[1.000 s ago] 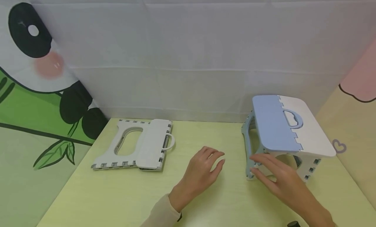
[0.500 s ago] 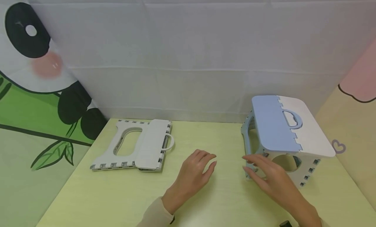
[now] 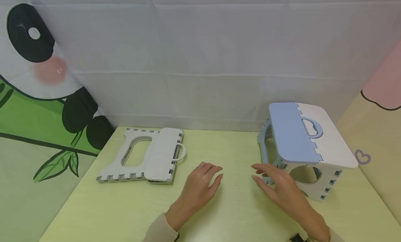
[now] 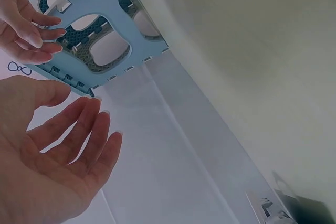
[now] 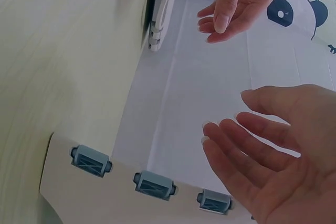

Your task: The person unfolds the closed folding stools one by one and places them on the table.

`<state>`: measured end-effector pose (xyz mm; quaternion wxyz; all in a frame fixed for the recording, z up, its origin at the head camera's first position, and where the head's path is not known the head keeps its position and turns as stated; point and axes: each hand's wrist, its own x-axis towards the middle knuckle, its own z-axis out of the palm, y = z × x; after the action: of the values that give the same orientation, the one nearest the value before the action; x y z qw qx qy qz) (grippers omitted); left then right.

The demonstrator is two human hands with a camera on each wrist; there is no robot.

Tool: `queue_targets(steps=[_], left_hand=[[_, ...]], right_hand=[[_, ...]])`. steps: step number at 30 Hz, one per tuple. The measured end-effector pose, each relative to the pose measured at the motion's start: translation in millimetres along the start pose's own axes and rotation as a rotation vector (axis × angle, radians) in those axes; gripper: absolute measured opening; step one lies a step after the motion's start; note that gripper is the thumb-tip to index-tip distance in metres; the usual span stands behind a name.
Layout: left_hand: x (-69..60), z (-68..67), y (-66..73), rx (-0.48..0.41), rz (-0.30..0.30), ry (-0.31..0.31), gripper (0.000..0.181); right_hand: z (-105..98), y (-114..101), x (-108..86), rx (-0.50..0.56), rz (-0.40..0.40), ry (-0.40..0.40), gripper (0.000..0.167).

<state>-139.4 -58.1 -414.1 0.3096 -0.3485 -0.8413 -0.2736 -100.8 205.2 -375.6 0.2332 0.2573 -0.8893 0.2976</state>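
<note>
On the right of the table stands an unfolded folding stool (image 3: 291, 134), its top half blue and half white, with a blue handle. My right hand (image 3: 280, 189) hovers at its near left corner, fingers loosely bent and holding nothing; it hides part of the stool's lower legs. A white folding stool (image 3: 161, 155) lies folded flat at the left, its handle facing right. Between the two stools my left hand (image 3: 198, 184) hangs in the air, relaxed, with nothing in it. The right wrist view shows the unfolded stool's white leg panel (image 5: 121, 198) close below my right hand.
A pale yellow-green table (image 3: 219, 214) carries both stools. Behind it hangs a white cloth backdrop (image 3: 200, 61). Printed cartoon panels (image 3: 75, 120) flank the left side. A small black object (image 3: 297, 237) shows by my right wrist at the bottom edge.
Both hands have drifted left and slightly toward me, the right one uncovering more of the unfolded stool's leg panel. Neither stool has moved.
</note>
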Motion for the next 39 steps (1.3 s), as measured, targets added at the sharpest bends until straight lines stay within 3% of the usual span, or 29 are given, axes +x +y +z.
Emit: queue_targets(steps=[11, 25, 39], left_hand=[[-8.5, -8.1, -10.3, 0.016, -0.022, -0.009, 0.015], [-20.3, -19.7, -25.2, 0.046, -0.022, 0.022, 0.019], [-31.0, -26.7, -39.6, 0.084, -0.052, 0.044, 0.021]], right_hand=[[15, 0, 6.4, 0.080, 0.026, 0.001, 0.035], [34, -3, 11.2, 0.152, 0.137, -0.056, 0.030], [48, -5, 17.2, 0.247, 0.176, -0.066, 0.026]])
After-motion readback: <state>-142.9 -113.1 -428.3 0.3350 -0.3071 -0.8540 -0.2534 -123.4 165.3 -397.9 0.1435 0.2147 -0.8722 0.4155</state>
